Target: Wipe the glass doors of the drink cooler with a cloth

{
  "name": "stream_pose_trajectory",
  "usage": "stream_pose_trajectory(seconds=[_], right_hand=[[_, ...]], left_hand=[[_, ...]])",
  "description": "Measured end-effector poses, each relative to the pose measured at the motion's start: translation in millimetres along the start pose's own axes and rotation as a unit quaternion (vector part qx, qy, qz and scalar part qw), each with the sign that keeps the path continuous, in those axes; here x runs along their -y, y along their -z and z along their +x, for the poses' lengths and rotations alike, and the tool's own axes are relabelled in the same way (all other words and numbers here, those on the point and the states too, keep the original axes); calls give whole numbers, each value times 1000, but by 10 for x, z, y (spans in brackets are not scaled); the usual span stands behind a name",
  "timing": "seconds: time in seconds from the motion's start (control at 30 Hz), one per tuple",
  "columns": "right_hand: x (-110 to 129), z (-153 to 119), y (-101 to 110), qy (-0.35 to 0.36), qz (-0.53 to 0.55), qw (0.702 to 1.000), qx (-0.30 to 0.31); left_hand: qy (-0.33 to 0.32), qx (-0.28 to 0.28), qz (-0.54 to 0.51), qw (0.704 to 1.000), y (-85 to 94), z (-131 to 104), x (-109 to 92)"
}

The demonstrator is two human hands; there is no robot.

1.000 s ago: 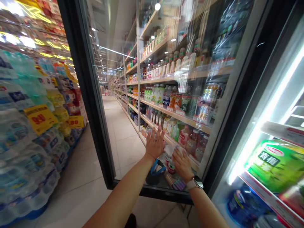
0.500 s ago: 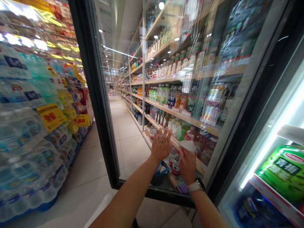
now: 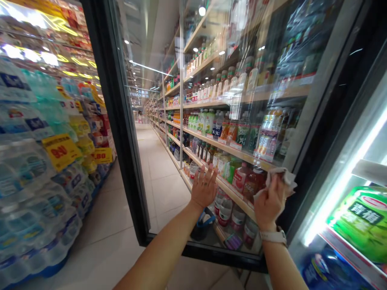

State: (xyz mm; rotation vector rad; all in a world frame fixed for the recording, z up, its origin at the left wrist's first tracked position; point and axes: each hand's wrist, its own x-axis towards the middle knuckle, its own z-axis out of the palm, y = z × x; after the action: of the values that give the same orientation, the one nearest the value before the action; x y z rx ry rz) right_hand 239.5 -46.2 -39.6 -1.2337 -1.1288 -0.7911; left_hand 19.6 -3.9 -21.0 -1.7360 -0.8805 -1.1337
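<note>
A glass door (image 3: 163,169) with a black frame stands swung out in front of me. My left hand (image 3: 204,188) lies flat against the pane, its fingers spread and nothing in it. Pressed to the same pane near the hinge-side frame, my right hand (image 3: 270,203) grips a crumpled white cloth or tissue (image 3: 282,180); I cannot tell which. The cloth sticks out above and beside the fingers. A watch with a pale strap is on the right wrist. Bottles on shelves show in the glass behind both hands.
Stacked packs of bottled water (image 3: 33,193) line the left, with yellow price signs (image 3: 61,152). At right is a lit cooler shelf holding a green bottle (image 3: 359,221). A dark bucket with a blue rim (image 3: 203,227) shows in the glass, low down. A tiled aisle (image 3: 151,157) runs away ahead.
My right hand has moved right across the glass with the white cloth, to near the frame. The left hand has stayed in place on the pane.
</note>
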Motion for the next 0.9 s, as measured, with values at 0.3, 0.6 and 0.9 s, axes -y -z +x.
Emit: stream_pose_trajectory(seconds=[0.3, 0.6, 0.9], right_hand=[[187, -638, -154, 133, 26, 986, 97], [160, -876, -101, 331, 73, 926, 164], [122, -3, -68, 9, 11, 1000, 16]], left_hand=[[-2, 10, -14, 1000, -17, 4, 19], [-2, 8, -22, 1000, -16, -3, 23], [3, 11, 2, 1000, 39, -20, -14]])
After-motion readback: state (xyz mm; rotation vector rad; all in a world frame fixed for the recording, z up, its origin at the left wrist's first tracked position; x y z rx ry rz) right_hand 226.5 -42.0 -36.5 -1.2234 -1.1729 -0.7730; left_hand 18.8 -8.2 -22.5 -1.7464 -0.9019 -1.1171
